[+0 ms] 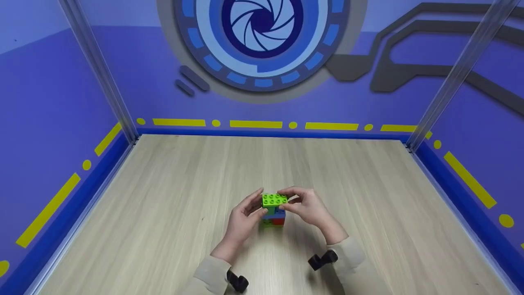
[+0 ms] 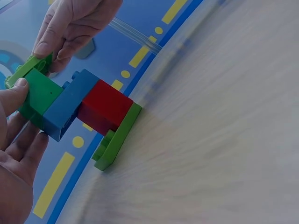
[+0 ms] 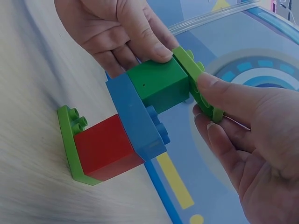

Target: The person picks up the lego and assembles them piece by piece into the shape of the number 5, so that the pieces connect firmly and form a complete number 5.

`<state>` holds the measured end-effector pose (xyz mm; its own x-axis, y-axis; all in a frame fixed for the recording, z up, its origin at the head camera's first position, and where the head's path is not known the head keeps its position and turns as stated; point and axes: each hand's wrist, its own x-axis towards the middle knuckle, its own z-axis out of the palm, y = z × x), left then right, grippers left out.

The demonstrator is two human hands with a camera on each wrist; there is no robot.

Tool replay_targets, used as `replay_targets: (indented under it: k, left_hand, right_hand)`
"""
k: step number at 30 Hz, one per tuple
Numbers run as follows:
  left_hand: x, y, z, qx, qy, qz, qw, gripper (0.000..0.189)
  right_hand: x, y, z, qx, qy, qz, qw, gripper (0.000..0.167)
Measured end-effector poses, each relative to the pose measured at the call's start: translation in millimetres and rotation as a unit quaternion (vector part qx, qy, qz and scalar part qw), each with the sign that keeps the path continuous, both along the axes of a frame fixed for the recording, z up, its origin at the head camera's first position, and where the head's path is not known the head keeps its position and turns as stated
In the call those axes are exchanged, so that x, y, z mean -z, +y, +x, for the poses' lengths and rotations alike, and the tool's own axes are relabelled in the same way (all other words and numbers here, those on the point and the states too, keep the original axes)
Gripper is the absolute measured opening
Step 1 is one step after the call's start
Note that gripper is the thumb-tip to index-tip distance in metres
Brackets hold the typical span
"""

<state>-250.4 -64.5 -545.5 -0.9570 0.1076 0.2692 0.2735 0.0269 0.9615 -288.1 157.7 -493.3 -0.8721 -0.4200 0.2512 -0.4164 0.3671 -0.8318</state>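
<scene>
A small tower of toy building blocks stands on the table in front of me. Its bottom is a light green plate [image 2: 117, 142], with a red block [image 3: 105, 147] on one end of it. A blue block [image 3: 135, 114] lies over the red one and overhangs it, and a green block [image 2: 44, 95] sits on the blue block's other end. My left hand [image 1: 242, 221] grips the green block between thumb and fingers. At the top, my right hand [image 1: 310, 207] pinches the overhanging end of a light green studded plate [image 1: 274, 199], which rests against the green block.
The pale wooden table [image 1: 163, 196] is bounded by blue-purple walls [image 1: 123, 82] at the back and sides. Clear corner posts [image 1: 102, 73] rise at the back corners. Black mounts [image 1: 237, 282] show at both cuffs.
</scene>
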Motion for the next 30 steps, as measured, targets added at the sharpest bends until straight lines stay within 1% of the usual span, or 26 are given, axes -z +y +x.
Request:
replay_targets:
  k: [5, 10, 14, 20, 24, 30]
  left_hand:
    - [0.2, 0.6, -0.1, -0.006, 0.012, -0.007, 0.9999, 0.048]
    - [-0.2, 0.8, 0.5, -0.014, 0.012, -0.012, 0.9998, 0.046]
    - [-1.1, 0.9, 0.2, -0.016, 0.02, -0.014, 0.9996, 0.045]
    - [-2.4, 0.9, -0.1, -0.019, 0.034, -0.015, 0.9992, 0.045]
    - [-2.4, 1.4, 0.1, -0.02, 0.029, -0.012, 0.9993, 0.045]
    - [-2.4, 1.9, 0.7, -0.019, 0.017, -0.008, 0.9996, 0.045]
  right_hand:
    - [-1.2, 0.1, 1.4, -0.003, 0.007, 0.005, 1.0, 0.03]
    - [-1.5, 0.0, 1.8, -0.007, 0.014, 0.012, 0.9998, 0.029]
    - [-2.7, -0.5, 2.3, -0.009, 0.018, 0.019, 0.9996, 0.031]
    - [-3.0, -0.5, 2.5, -0.01, 0.043, 0.031, 0.9985, 0.03]
    - [-1.2, 0.4, 0.7, -0.02, 0.056, 0.028, 0.9978, 0.03]
    - [-1.2, 1.3, 0.3, -0.027, 0.056, 0.032, 0.9975, 0.029]
